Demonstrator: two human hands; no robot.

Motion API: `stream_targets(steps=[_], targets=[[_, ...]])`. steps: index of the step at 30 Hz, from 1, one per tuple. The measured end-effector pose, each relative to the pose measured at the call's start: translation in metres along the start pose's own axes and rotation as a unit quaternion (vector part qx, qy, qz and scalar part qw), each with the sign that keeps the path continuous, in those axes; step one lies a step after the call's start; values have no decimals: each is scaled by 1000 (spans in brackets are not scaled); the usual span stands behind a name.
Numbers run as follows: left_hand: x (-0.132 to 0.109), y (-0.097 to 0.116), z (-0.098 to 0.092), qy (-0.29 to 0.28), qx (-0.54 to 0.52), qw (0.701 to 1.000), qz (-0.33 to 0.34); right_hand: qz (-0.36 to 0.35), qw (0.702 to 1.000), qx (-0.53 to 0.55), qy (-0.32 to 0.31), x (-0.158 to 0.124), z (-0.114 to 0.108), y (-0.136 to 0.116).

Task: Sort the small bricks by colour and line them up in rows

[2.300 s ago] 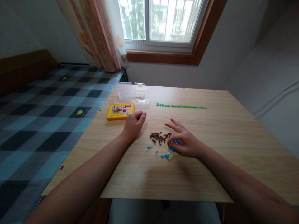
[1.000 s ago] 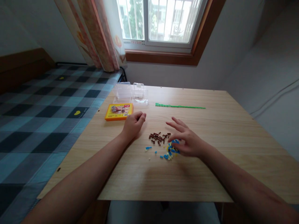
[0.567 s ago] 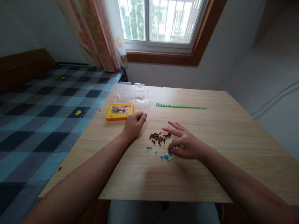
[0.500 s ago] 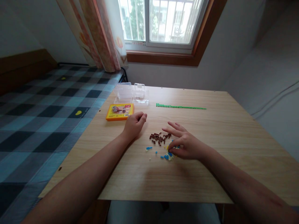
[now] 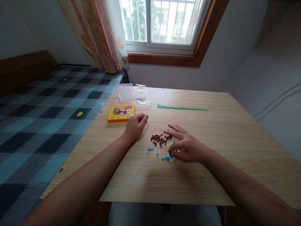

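My left hand (image 5: 136, 125) rests on the table as a loose fist, beside the front right corner of a yellow-orange box (image 5: 121, 113); nothing shows in it. My right hand (image 5: 184, 144) reaches into a mixed heap of small blue bricks (image 5: 167, 158) and pale yellow ones. Its thumb and index fingertip come together around a tiny dark brick, mostly hidden, while the other fingers stretch out over the edge of a pile of brown bricks (image 5: 161, 140). A few loose pieces, among them a long blue brick (image 5: 150, 149), lie left of the heap.
Green bricks (image 5: 182, 108) stand in a long row toward the back of the wooden table (image 5: 225, 131). Clear plastic containers (image 5: 142, 98) sit open behind the yellow-orange box. A bed with a checked cover (image 5: 49, 116) adjoins the table's left side.
My right hand has dipped very slightly, its fingertips staying at the same spot in the mixed heap. My left hand has not moved.
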State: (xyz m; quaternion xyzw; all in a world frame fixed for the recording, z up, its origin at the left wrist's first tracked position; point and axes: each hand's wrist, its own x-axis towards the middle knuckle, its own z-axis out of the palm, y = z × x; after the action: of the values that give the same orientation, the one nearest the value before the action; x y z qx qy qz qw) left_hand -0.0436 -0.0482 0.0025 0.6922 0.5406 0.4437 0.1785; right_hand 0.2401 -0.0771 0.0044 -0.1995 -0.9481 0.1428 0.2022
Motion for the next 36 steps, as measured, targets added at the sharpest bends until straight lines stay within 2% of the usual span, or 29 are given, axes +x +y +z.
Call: stream_targets(steps=[18,24,27,32,36], targets=[[0,-2,1,-1,4,1000,1,-12,1000,-16,-4,0,1,0],[0,-1,0,0,3,1000,1,-16,1000,-13,9,1,4,-2],[0,0,0,-2,4,1000,1,-17,999,11,42,0,5,1],[0,0,0,-1,8,1000,1,45,992,-7,114,1,10,12],[0,0,1,-3,7,1000,3,96,987,-35,122,3,15,17]])
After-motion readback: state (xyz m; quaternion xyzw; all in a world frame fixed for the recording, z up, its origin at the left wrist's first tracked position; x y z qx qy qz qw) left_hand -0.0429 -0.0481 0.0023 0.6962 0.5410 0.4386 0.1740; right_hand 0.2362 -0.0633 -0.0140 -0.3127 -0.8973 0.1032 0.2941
